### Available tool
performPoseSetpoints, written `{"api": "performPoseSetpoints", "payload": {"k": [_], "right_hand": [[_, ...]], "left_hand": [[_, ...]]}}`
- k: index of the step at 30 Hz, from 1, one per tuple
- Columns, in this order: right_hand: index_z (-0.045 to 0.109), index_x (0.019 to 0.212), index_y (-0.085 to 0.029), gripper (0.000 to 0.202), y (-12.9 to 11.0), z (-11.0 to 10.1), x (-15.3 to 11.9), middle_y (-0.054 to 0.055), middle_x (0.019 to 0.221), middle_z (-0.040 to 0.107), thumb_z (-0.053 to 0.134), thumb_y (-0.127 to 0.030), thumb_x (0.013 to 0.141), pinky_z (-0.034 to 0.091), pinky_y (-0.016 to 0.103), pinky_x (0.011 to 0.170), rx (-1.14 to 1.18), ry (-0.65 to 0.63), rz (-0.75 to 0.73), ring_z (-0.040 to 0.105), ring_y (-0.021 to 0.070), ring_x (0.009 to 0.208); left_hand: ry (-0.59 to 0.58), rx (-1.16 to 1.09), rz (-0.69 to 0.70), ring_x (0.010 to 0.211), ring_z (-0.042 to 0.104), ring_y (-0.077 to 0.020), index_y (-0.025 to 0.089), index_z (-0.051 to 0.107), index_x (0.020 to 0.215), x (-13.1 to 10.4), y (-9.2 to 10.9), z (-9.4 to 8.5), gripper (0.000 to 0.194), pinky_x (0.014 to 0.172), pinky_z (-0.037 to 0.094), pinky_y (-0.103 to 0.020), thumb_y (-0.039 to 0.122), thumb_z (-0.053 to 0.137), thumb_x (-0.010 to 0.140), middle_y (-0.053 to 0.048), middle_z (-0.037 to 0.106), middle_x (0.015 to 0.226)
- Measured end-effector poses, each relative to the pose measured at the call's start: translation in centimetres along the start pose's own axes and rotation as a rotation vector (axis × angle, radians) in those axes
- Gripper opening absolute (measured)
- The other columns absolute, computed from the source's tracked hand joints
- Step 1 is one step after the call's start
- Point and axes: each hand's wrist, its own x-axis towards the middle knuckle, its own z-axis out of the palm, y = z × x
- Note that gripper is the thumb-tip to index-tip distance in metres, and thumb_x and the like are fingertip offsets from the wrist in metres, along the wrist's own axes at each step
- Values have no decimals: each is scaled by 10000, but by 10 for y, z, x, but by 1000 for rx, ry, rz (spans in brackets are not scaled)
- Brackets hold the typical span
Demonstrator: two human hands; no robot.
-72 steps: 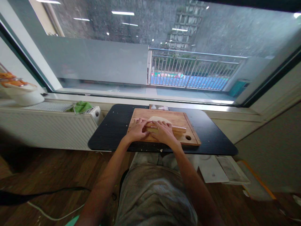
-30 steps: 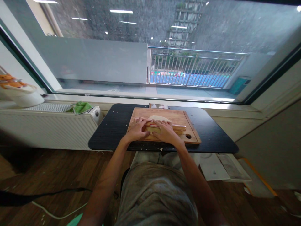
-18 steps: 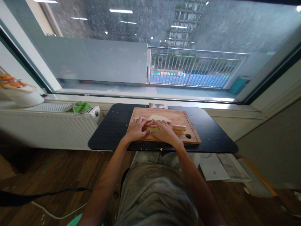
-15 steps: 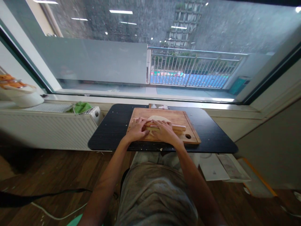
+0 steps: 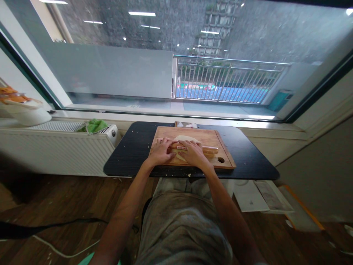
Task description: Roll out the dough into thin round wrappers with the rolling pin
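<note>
A wooden rolling pin [image 5: 210,149] with a small red-and-white label lies crosswise over pale flat dough [image 5: 188,138] on a wooden cutting board [image 5: 206,134]. My left hand [image 5: 162,151] is on the left part of the pin, fingers over it and thumb on the near side. On the middle part of the pin, right of the label, rests my right hand [image 5: 193,152], its fingers also bent over it. The pin's right end sticks out past my right hand. Dough shows beyond the pin and between my hands.
The board sits on a black table [image 5: 248,154] with rounded corners and scattered crumbs. A small box [image 5: 186,125] stands behind the board. To the left, a green cloth [image 5: 96,126] lies on a white radiator [image 5: 60,147]. A large window is beyond the table.
Both hands stay on the rolling pin in nearly the same place. My right thumb has shifted slightly, and the dark strap at the lower left has moved a little.
</note>
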Motion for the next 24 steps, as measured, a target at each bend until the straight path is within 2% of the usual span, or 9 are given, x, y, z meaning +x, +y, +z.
{"api": "performPoseSetpoints", "payload": {"k": [9, 15, 19, 24], "right_hand": [[595, 1550, -300, 567, -8, -8, 7, 106, 1512, 672, 667, -399, 997, 405, 530, 1099, -56, -56, 36, 567, 360, 1379], [590, 1558, -289, 586, -1, -8, 7, 109, 1497, 682, 679, -448, 1001, 411, 527, 1103, -45, -60, -13, 582, 355, 1360], [595, 1553, -306, 613, 1, -6, 7, 102, 1496, 678, 715, -486, 979, 415, 526, 1093, -46, -55, -18, 585, 359, 1340], [610, 1534, -317, 580, -8, -8, 9, 105, 1491, 664, 708, -444, 977, 417, 546, 1090, -41, -67, 11, 564, 365, 1337]], "left_hand": [[5, 25, -12, 1266, 517, -335, 317, 649, 1498, 2, 1, 0, 629, 1174, 435, -503, 475, 722, 894, -81, 627, 1343], [3, 47, -11, 1264, 517, -332, 298, 638, 1508, 1, 1, 0, 626, 1178, 427, -500, 470, 708, 910, -88, 621, 1351], [14, 58, -5, 1260, 511, -336, 302, 645, 1495, 2, 0, 1, 628, 1170, 426, -507, 523, 719, 911, -87, 627, 1345], [16, 63, 0, 1252, 518, -333, 313, 645, 1483, 2, -2, 1, 618, 1170, 417, -505, 544, 710, 914, -79, 636, 1345]]}}
